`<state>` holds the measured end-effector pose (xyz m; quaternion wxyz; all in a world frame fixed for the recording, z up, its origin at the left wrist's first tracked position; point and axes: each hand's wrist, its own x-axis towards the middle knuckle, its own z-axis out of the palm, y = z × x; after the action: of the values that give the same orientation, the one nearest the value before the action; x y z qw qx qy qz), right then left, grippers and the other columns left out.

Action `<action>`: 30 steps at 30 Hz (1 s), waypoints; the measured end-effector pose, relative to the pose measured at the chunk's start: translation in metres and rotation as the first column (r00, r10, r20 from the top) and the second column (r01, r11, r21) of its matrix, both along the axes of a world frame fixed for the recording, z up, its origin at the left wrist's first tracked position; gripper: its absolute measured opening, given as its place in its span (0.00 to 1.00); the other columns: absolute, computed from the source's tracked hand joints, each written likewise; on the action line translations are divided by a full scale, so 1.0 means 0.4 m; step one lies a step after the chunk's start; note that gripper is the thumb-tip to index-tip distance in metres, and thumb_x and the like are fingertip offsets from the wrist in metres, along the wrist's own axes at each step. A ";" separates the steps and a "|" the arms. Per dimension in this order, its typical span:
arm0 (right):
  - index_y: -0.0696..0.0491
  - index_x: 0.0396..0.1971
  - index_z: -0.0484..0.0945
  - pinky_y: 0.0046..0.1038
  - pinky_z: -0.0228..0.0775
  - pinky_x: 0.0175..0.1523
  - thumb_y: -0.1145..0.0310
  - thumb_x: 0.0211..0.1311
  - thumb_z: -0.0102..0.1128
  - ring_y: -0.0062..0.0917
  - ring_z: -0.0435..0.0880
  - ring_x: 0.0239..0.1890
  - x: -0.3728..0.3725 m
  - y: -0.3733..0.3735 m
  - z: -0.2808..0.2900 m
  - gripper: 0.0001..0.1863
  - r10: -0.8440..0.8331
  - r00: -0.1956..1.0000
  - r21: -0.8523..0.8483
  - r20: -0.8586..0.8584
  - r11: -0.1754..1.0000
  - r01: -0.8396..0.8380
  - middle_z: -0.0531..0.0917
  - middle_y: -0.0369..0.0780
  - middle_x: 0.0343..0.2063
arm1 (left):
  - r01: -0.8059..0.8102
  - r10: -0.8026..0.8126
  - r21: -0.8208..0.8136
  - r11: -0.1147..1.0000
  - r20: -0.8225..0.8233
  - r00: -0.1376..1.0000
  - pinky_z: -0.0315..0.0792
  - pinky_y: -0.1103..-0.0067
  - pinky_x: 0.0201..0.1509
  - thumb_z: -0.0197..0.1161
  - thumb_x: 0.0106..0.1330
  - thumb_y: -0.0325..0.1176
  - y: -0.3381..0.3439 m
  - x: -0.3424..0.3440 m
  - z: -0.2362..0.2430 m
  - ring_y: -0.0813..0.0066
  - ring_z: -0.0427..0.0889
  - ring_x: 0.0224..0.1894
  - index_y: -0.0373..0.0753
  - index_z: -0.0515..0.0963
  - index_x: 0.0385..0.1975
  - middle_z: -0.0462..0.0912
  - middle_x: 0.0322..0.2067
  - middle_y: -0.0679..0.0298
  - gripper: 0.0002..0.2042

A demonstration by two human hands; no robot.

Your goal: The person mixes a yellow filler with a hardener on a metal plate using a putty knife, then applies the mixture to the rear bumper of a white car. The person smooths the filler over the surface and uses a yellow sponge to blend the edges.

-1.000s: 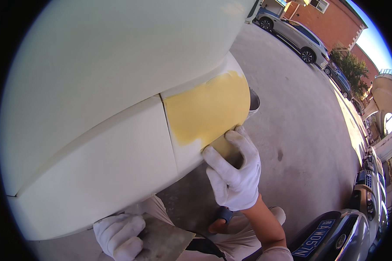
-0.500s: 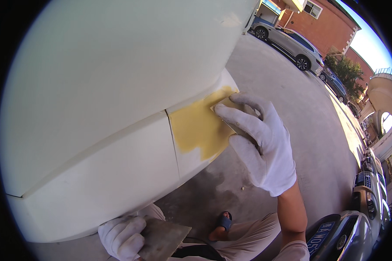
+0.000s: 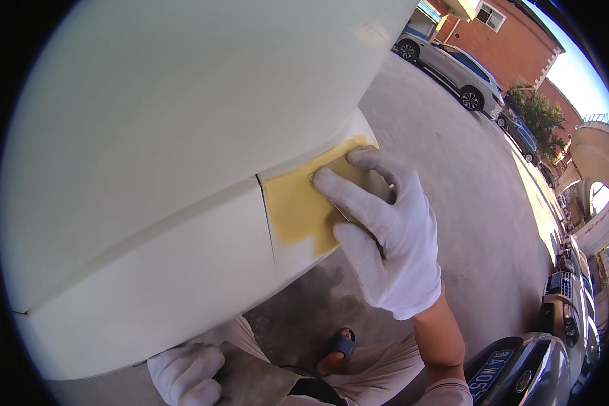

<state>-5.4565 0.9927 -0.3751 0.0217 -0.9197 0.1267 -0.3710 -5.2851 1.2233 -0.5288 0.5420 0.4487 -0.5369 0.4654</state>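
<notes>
A thin, flat blade [image 3: 337, 166] lies against the yellow patch [image 3: 292, 211], over its right-hand part. It looks light and easy to lift, and is probably stiff with some spring if pressed at the edge; the glove hides much of it, so its material cannot be told for certain. The best hold seems to be on the broad face toward the back edge, with the front edge left free. The person's right hand [image 3: 396, 237], in a white glove, grips it that way, two fingers spread across the face and the thumb lower down. Smooth glove cloth might slip a little if the blade were smeared.

Around the yellow patch curves the white body panel [image 3: 149, 254], with a narrow seam at the patch's left border. Below and left of the patch, the gloved left hand [image 3: 185, 373] is curled around a grey sheet [image 3: 256, 380], likely stiff and best held by its side edge. A sandalled foot [image 3: 338, 352] shows below the patch.
</notes>
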 end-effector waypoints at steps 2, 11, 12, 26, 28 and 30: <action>0.43 0.57 0.88 0.41 0.79 0.53 0.72 0.56 0.64 0.47 0.84 0.52 0.001 0.000 -0.033 0.25 0.021 0.997 -0.028 0.073 0.999 -0.019 0.79 0.51 0.56 | 0.042 -0.042 0.027 0.999 0.007 0.999 0.74 0.70 0.25 0.59 0.71 0.37 0.001 0.001 0.014 0.66 0.79 0.19 0.37 0.70 0.37 0.85 0.24 0.54 0.10; 0.33 0.53 0.89 0.36 0.72 0.44 0.68 0.57 0.69 0.45 0.83 0.58 -0.018 0.036 -0.234 0.23 -0.052 0.973 -0.108 0.225 0.991 0.078 0.78 0.43 0.55 | -0.012 0.015 0.148 0.989 -0.022 1.000 0.73 0.71 0.27 0.57 0.77 0.39 0.031 -0.006 0.014 0.68 0.77 0.18 0.37 0.70 0.44 0.86 0.25 0.55 0.11; 0.32 0.52 0.89 0.35 0.71 0.44 0.68 0.57 0.69 0.45 0.83 0.58 -0.020 0.042 -0.252 0.22 -0.059 0.972 -0.108 0.226 0.990 0.085 0.78 0.42 0.56 | 0.002 0.004 0.197 0.980 -0.026 1.000 0.73 0.71 0.28 0.56 0.78 0.39 0.034 -0.010 0.015 0.68 0.77 0.18 0.36 0.71 0.46 0.87 0.26 0.54 0.12; 0.45 0.55 0.87 0.49 0.75 0.66 0.69 0.54 0.75 0.51 0.80 0.62 -0.180 0.108 -0.196 0.25 0.642 0.730 0.325 0.232 0.656 -0.681 0.74 0.49 0.65 | 0.419 -0.037 0.468 0.779 -0.631 0.775 0.74 0.81 0.31 0.56 0.72 0.28 0.050 -0.115 0.053 0.77 0.81 0.24 0.31 0.86 0.42 0.90 0.30 0.61 0.12; 0.45 0.56 0.87 0.48 0.76 0.64 0.70 0.52 0.75 0.50 0.80 0.60 -0.186 0.066 -0.157 0.27 0.582 0.801 0.295 0.143 0.747 -0.595 0.75 0.48 0.63 | 0.493 -0.158 0.323 0.808 -0.688 0.709 0.74 0.79 0.30 0.56 0.73 0.29 0.044 -0.104 0.051 0.75 0.81 0.24 0.30 0.86 0.41 0.89 0.29 0.60 0.12; 0.45 0.54 0.86 0.44 0.77 0.61 0.71 0.49 0.74 0.46 0.81 0.56 -0.177 0.008 -0.110 0.27 0.359 0.933 0.123 0.026 0.925 -0.359 0.79 0.47 0.58 | 0.639 -0.328 0.261 0.723 -0.685 0.651 0.74 0.77 0.27 0.56 0.75 0.33 0.031 -0.083 0.056 0.69 0.81 0.20 0.32 0.85 0.42 0.88 0.26 0.59 0.12</action>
<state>-5.5273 0.9959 -0.4193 0.1473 -0.9236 -0.0207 -0.3534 -5.3182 1.2357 -0.5065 0.6591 0.5239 -0.5393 -0.0171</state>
